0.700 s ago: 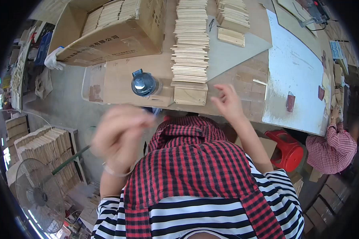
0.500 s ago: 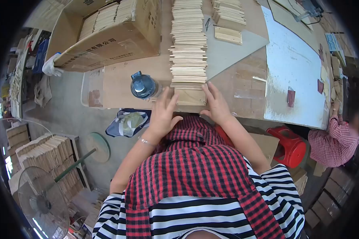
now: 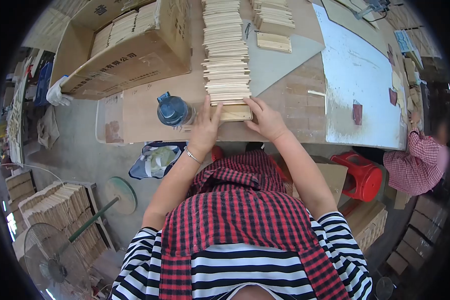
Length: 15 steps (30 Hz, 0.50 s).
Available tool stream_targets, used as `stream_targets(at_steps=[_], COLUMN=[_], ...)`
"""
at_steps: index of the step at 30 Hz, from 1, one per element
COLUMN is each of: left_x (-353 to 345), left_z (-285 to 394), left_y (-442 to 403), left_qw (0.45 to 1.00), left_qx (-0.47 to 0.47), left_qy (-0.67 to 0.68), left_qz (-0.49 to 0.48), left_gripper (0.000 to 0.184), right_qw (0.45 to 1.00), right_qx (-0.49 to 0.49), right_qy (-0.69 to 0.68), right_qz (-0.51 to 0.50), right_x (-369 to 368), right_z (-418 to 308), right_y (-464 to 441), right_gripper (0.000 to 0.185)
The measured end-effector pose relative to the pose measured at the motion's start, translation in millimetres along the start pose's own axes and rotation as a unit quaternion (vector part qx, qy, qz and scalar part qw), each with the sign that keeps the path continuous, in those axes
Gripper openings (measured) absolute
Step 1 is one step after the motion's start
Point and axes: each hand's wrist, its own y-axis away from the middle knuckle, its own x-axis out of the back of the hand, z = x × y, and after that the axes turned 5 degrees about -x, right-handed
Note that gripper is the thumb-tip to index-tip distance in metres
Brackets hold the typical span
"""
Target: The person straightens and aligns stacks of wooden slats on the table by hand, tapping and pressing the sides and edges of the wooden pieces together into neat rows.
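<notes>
A long row of thin wooden boards (image 3: pixel 226 75) stands packed face to face on the table, with one board (image 3: pixel 236 113) lying flatter at its near end. My left hand (image 3: pixel 205 125) is against the left end of these nearest boards. Its fingers point forward along their side, and its thumb is hidden. At the opposite end, my right hand (image 3: pixel 267 121) has its fingers bent over the boards' corner and its thumb by the near edge. The near boards are held between both hands. Just left of my left hand stands a blue-tinted water bottle (image 3: pixel 173 110).
A cardboard box (image 3: pixel 120 75) full of boards sits at the table's back left, a white glove (image 3: pixel 59 92) on its corner. More boards (image 3: pixel 274 19) stand behind a single board (image 3: pixel 274 42). A red stool (image 3: pixel 362 177) and a co-worker (image 3: pixel 417 165) are at right, a fan (image 3: pixel 55 265) at lower left.
Both hands have moved forward and closed in on the ends of the nearest boards. The near board now lies farther from the table's front edge. The camera view has shifted slightly.
</notes>
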Motion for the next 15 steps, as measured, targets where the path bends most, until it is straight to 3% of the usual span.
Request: stream_targets(at_steps=[2, 7, 11, 14, 15], left_x=[-0.6, 8.9, 12.8, -8.0, -9.0], left_z=[1.0, 18.3, 39.1, 40.5, 43.8], left_y=[-7.0, -32.2, -37.7, -49.4, -54.3], left_qw=[0.999, 0.996, 0.97, 0.885, 0.882], left_qx=[0.008, 0.084, 0.199, 0.325, 0.333], left_qy=[-0.029, -0.011, 0.121, 0.294, 0.293], left_qz=[0.016, 0.035, 0.064, 0.159, 0.161], left_gripper=[0.073, 0.078, 0.089, 0.103, 0.103], right_qw=[0.999, 0.995, 0.99, 0.996, 0.995], right_qx=[0.024, 0.003, 0.075, 0.051, 0.055], right_qy=[-0.008, -0.097, -0.116, -0.05, -0.049], right_qz=[0.042, 0.005, -0.034, -0.06, -0.068], right_x=[3.0, 1.6, 20.9, 13.0, 12.4], right_z=[4.9, 19.7, 25.5, 27.4, 35.3], right_y=[-10.3, -31.1, -41.9, -60.4, -63.6], right_gripper=[0.072, 0.078, 0.089, 0.1, 0.1])
